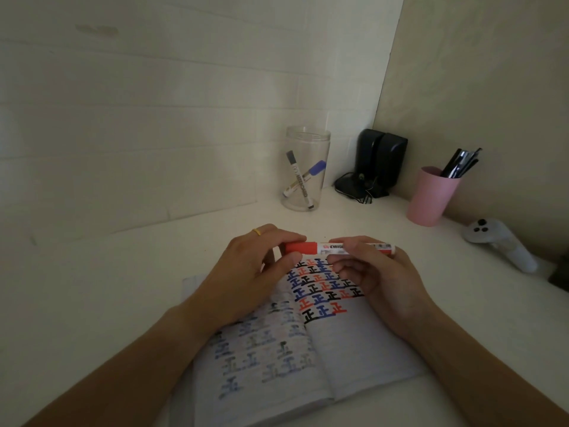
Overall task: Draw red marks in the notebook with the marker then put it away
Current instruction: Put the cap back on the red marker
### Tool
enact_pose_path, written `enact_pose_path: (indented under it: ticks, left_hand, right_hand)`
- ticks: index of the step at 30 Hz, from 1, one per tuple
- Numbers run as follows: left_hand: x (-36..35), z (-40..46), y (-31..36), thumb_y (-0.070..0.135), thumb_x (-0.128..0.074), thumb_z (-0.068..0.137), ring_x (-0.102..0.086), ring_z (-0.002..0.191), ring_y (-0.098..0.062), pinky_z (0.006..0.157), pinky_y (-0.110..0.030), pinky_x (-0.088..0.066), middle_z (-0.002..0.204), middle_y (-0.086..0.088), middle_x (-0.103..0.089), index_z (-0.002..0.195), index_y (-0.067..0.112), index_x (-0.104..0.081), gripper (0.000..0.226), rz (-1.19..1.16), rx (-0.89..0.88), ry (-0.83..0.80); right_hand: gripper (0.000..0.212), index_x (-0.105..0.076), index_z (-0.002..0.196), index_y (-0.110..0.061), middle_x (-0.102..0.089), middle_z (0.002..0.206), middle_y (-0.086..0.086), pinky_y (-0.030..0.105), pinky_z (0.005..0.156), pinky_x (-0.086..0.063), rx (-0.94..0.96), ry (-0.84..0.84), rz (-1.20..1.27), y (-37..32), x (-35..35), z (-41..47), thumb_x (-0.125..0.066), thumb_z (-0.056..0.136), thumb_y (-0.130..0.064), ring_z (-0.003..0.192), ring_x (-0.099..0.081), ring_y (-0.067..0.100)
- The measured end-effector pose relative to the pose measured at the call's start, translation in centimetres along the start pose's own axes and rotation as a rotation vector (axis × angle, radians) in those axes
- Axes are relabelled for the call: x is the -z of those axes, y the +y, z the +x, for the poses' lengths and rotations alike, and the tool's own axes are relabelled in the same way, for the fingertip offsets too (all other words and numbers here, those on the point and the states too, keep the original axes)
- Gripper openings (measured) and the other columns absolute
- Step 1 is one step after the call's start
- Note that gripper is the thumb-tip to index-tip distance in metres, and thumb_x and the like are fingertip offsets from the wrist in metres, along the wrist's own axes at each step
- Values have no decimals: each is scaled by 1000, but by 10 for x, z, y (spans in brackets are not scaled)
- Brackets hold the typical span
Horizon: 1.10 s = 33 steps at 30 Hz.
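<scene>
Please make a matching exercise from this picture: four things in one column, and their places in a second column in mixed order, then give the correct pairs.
Things:
1. red-capped white marker
2. clear plastic jar
3. pink plastic cup
4. open paper notebook

Places:
A. far right, holding dark pens
B. held between both hands
C. flat on the white desk, under the hands
D. by the back wall, holding two markers

Pairs: 1-B, 2-D, 3-A, 4-C

The upper part of the notebook (354, 349) is hidden by both hands. Print on the marker (332, 248) is too small to be read. A dark object (561, 277) is cut off at the right edge.
</scene>
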<state>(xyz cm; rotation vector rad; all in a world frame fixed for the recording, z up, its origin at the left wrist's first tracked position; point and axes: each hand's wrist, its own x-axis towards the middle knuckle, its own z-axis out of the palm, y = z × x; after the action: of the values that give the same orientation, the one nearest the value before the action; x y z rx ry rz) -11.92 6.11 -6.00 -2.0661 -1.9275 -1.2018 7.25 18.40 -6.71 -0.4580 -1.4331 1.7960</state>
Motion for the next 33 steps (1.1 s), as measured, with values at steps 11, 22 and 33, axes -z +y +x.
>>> enact_pose_path:
  ticks: [11, 22, 33]
  left_hand:
    - [-5, -10, 10, 41, -36, 104, -45, 46, -5, 51, -11, -34, 50, 14, -49, 65, 26, -49, 43, -351, 74, -12]
    - [-10, -13, 14, 42, -32, 102, -46, 51, -3, 55, -9, -36, 55, 19, -51, 64, 32, -38, 40, -368, 40, -28]
    - [-2, -1, 6, 54, -29, 101, -57, 86, 4, 72, -9, -37, 96, 27, -57, 132, 41, -48, 39, -97, 5, -103]
  right_hand:
    - [32, -79, 97, -3, -79, 82, 13, 22, 70, -59, 27, -127, -10, -4, -1, -8, -85, 74, -24, 74, -74, 18]
    - [27, -79, 93, -3, -78, 77, 14, 24, 69, -58, 65, -123, -82, 0, -1, -12, -84, 72, -20, 71, -73, 19]
    - [58, -57, 132, -10, -73, 108, 34, 53, 87, -57, -102, -222, -86, 2, -6, -9, -79, 79, -3, 99, -70, 46]
